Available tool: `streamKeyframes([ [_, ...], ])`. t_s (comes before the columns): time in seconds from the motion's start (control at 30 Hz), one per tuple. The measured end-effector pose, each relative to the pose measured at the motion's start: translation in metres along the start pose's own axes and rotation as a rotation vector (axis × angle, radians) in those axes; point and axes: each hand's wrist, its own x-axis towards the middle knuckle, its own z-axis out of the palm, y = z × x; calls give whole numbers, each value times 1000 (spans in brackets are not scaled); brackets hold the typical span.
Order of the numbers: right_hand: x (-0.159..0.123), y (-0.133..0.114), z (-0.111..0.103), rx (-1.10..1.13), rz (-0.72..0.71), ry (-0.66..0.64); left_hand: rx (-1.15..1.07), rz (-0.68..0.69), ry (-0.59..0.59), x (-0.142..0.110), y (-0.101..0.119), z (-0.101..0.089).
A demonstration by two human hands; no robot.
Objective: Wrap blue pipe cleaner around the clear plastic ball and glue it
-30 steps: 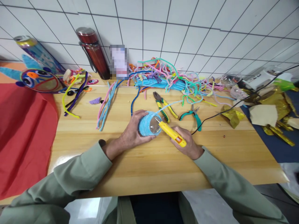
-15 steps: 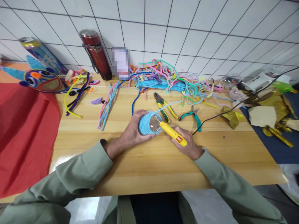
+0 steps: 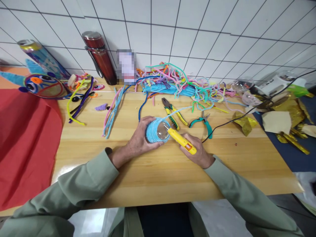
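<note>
My left hand [image 3: 138, 140] is wrapped around a cylinder [image 3: 153, 131] coiled with light-blue pipe cleaner. Its round, shiny end is turned to the right, and a loose pipe cleaner strand [image 3: 179, 112] runs from its top toward the upper right. In my right hand [image 3: 197, 152] is a yellow hot glue gun [image 3: 181, 140]; its thin metal tip is at the cylinder's right end, though I cannot tell whether it touches. Just behind lie combination pliers [image 3: 172, 112] with yellow-green handles. Teal-handled pliers [image 3: 202, 124] rest to their right.
A pile of coloured pipe cleaners [image 3: 170, 87] lies along the tiled wall, near a red thermos [image 3: 101, 59] and a phone [image 3: 126, 67]. At left are a decorated figure [image 3: 44, 86], a can [image 3: 40, 54] and red cloth [image 3: 27, 144]. A black cord [image 3: 229, 120] crosses toward gold wrapping [image 3: 288, 110].
The view has shifted very slightly. Both hands, the cylinder and the glue gun keep nearly the same positions.
</note>
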Motion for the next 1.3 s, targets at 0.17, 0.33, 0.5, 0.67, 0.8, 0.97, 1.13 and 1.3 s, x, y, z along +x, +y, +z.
streamKeyframes([
  [0.17,-1,0,0,16,59,4,7,-6,-6,0,0,0],
  [0.33,-2,1,-1,22,49,-44,11,-15,-14,-1,0,0],
  [0.5,-1,2,1,31,59,-4,7,-29,-14,-1,1,-1],
  [0.67,-1,1,0,22,43,-9,13,-25,-18,-1,0,-1],
  [0.8,-2,2,0,-2,38,-24,0,-5,-1,0,0,0],
  [0.97,-1,2,0,10,64,4,-1,-23,-10,-1,0,0],
  [1.13,-2,1,-1,13,28,-32,0,-34,-9,-1,-1,0],
  [1.3,-3,2,1,12,56,4,-3,-43,-5,-2,-2,1],
])
